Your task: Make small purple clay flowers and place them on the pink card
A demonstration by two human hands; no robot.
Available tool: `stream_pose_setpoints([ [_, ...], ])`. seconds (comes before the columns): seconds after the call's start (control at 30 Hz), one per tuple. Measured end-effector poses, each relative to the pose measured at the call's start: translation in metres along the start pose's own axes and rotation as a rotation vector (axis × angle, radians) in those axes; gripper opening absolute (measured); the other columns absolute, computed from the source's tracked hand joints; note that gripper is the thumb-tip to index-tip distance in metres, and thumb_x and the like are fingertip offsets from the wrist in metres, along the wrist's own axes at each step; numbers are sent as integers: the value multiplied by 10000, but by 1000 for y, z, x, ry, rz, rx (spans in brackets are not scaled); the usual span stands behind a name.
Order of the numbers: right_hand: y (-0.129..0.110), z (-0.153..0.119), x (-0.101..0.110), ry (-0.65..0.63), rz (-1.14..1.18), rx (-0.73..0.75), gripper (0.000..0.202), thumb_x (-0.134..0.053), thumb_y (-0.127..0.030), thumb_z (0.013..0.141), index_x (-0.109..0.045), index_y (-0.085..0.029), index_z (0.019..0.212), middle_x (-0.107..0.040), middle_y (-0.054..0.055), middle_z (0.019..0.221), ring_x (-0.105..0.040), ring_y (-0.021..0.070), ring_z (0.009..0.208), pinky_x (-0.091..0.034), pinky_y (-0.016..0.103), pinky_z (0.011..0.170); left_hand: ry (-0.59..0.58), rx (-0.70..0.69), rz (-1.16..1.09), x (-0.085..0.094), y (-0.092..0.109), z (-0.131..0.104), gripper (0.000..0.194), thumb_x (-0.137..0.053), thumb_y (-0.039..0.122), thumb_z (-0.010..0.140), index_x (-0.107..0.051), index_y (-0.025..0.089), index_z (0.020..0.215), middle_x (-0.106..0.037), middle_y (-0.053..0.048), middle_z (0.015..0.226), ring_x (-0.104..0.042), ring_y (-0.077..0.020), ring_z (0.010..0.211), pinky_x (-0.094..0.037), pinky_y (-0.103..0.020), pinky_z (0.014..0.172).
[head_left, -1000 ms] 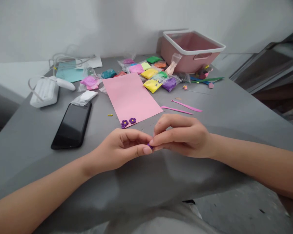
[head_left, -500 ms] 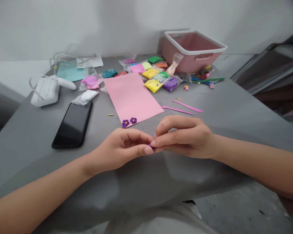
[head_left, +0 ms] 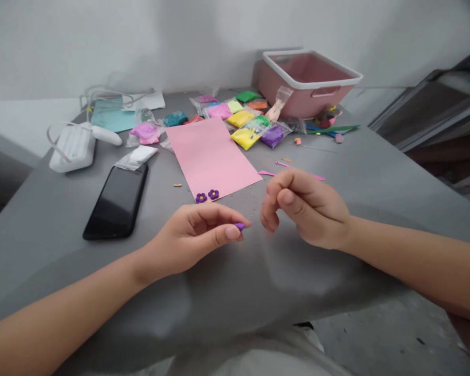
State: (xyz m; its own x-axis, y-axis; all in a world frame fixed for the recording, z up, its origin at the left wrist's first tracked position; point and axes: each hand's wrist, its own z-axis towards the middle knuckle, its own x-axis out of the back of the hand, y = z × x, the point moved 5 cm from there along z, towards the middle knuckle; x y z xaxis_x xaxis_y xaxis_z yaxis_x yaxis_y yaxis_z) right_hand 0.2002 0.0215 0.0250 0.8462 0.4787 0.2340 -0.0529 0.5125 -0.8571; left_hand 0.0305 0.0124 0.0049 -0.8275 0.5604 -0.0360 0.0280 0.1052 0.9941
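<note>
Between the thumb and fingers of my left hand [head_left: 203,230] is a small piece of purple clay [head_left: 239,226]. My right hand [head_left: 303,209] is raised just to the right, apart from the clay, with its fingers curled loosely and a gap between thumb and fingers; nothing shows in it. Two purple flowers with yellow centres, one [head_left: 201,198] beside the other [head_left: 213,194], lie at the near edge of a pink sheet [head_left: 215,154]. Behind my right hand, two pink tools [head_left: 266,173] are partly hidden.
A black phone [head_left: 116,201] and a white power strip [head_left: 73,147] are on the left. Several colourful clay packets [head_left: 241,118] lie behind the sheet, near a pink basket [head_left: 325,93]. Green and blue strips [head_left: 337,129] rest at the right.
My right hand has let go of the purple clay and moved up and right, its fingers now turned away. My left hand keeps the clay in nearly the same place.
</note>
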Motion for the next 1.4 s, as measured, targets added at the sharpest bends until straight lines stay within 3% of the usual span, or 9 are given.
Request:
stream_pose_setpoints([
  [0.1,4,0,1,11,90,-58,255,-511,-393,986,-492,-191,832,-557,-45,553,-556,80,472,-455,184,462,66,-73,39,4,3,-1,247,-698,408,849,-754,171,894,-714,-35,737,-648,-126,705,-538,-208,681],
  [0.27,12,0,1,17,161,-181,229,-742,-297,835,-546,-178,815,-612,-46,565,-595,74,478,-468,161,465,102,-118,36,8,3,-3,266,-641,434,892,-751,192,889,-717,-22,775,-636,-107,720,-520,-187,707],
  [0.5,10,3,2,-31,124,-208,242,-670,-366,890,-651,-157,769,-620,-21,531,-595,75,471,-470,167,458,68,-90,-11,4,3,0,222,-723,390,832,-739,177,896,-681,-13,717,-614,-109,676,-520,-198,654],
  [0.6,10,5,3,-42,120,-227,298,-716,-412,842,-655,-155,704,-624,-12,514,-591,80,458,-461,172,441,83,-111,-56,5,4,2,193,-751,348,814,-715,179,898,-668,-1,741,-605,-90,674,-509,-172,631],
  [0.73,17,8,9,63,192,-272,307,-818,-407,727,-641,-164,666,-623,-27,507,-581,82,421,-458,180,410,150,-142,-83,8,6,2,222,-778,338,788,-658,168,864,-655,-2,765,-621,-90,668,-536,-188,651],
  [0.97,27,8,18,142,241,-237,350,-703,-490,831,-683,-165,702,-622,-14,483,-596,100,402,-463,206,407,161,-158,-110,8,5,2,158,-755,229,816,-625,177,890,-670,11,803,-665,-82,726,-549,-175,711],
  [1.1,26,10,14,105,223,-265,354,-819,-451,714,-638,-163,618,-602,-23,472,-562,88,402,-436,192,389,177,-165,-89,10,2,2,193,-744,196,822,-633,194,980,-686,6,842,-670,-99,787,-546,-197,749],
  [1.23,24,10,12,73,180,-275,301,-808,-417,743,-669,-158,678,-625,-20,509,-576,82,427,-445,180,412,203,-133,10,13,-2,3,228,-685,312,880,-668,198,1077,-684,2,832,-628,-96,754,-520,-200,724],
  [1.4,20,11,11,-2,71,-207,452,-688,-532,830,-600,-156,595,-582,-18,478,-535,69,421,-401,182,414,230,-154,-108,15,-3,3,276,-571,480,928,-601,205,930,-655,17,737,-550,-93,615,-466,-206,584],
])
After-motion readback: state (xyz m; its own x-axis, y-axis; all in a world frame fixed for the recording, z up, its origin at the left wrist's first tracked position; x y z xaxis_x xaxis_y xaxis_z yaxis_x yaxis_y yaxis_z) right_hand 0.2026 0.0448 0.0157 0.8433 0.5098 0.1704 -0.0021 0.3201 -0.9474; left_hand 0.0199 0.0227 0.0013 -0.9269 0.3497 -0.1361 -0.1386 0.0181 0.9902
